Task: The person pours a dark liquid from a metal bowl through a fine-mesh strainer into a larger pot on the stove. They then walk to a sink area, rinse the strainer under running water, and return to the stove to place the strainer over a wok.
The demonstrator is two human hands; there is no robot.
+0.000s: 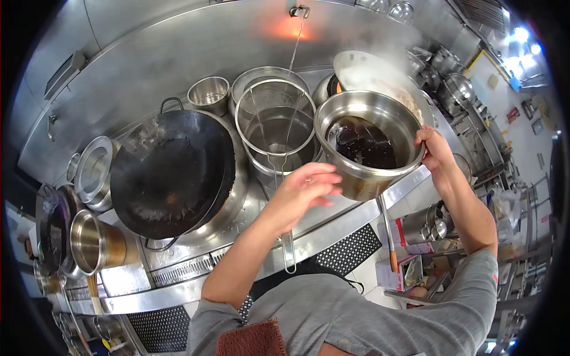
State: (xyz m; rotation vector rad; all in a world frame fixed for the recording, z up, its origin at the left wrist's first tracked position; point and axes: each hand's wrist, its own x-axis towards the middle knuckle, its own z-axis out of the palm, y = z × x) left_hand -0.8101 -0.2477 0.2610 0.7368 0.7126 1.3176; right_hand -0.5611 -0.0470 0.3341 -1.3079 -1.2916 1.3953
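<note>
My right hand point(434, 147) grips the rim of a round stainless steel pot point(356, 180), which is tilted. Dark brown liquid point(367, 142) lies in its bottom. Beside the pot's near left wall is my left hand point(309, 189), fingers apart and slightly blurred; whether the fingertips touch the steel cannot be told. A wire-framed mesh strainer point(276, 153) rests over a steel pot of liquid point(256, 164) to the left, its handle running under my left forearm toward me. Behind the held pot, a wok point(356, 60) gives off steam, with orange flame at its left side.
A large black wok point(173, 173) stands on the range at left. Water runs from a wall tap point(299, 11) toward the pots behind the strainer. A small steel pot point(209, 95) and a tall steel pot point(89, 242) stand nearby. A wooden-handled utensil point(387, 231) juts past the counter edge.
</note>
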